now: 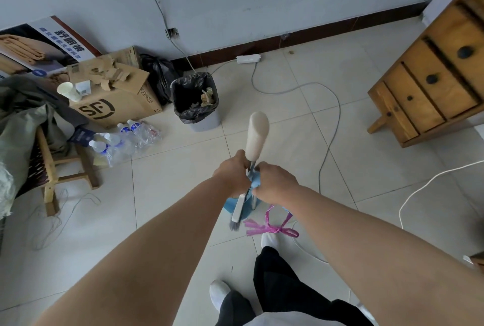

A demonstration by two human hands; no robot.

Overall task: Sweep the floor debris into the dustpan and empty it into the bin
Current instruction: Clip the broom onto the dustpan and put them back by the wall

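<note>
Both bare forearms reach forward and meet. The left grip (231, 174) curls round the metal shaft of the cream-handled, grey-bristled broom (258, 134). The right grip (275, 184) closes on a jagged blue plastic edge beside it. Beneath them the smooth blue plastic dustpan (230, 205) is mostly hidden. Farther off, the grey plastic bin with crinkled black liner (196, 102) stands on the pale tiled floor (301, 126), holding cardboard scraps.
</note>
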